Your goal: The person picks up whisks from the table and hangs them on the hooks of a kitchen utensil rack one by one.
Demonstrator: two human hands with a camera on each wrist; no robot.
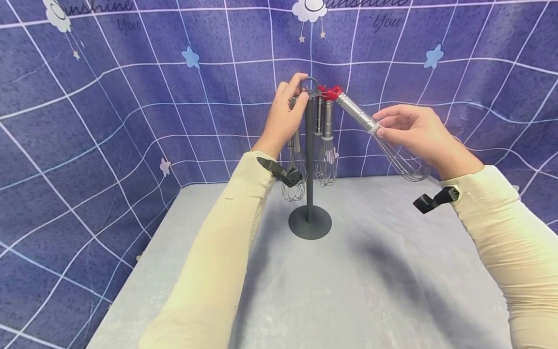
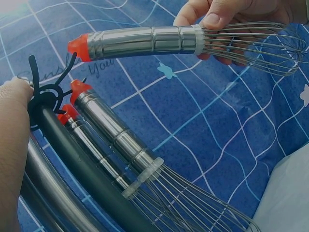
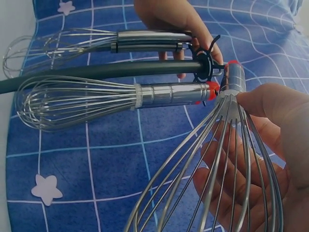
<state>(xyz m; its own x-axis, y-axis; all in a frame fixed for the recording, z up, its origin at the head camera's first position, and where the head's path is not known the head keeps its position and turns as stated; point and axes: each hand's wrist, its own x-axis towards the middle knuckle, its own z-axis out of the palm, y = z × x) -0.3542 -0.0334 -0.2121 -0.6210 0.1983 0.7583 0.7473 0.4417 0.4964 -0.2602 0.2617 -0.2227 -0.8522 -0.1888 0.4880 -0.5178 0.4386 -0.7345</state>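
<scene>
A dark rack (image 1: 310, 169) with a round base, upright post and hooks at its top stands on the table. My left hand (image 1: 282, 114) grips the rack's top, thumb and fingers about the ring. My right hand (image 1: 414, 130) pinches a balloon whisk (image 1: 358, 112) where its wires meet the steel handle. This whisk tilts out to the right, its red end (image 2: 78, 47) at a hook tip. Two red-ended whisks (image 2: 118, 128) hang beside the post on the right. Further whisks (image 3: 152, 36) hang on the left, partly hidden by my left hand.
The rack's round base (image 1: 310, 230) rests on a pale grey table (image 1: 348, 300). A blue gridded cloth (image 1: 131, 87) with stars and clouds rises behind and along the left side. Dark wrist cameras sit on both sleeves.
</scene>
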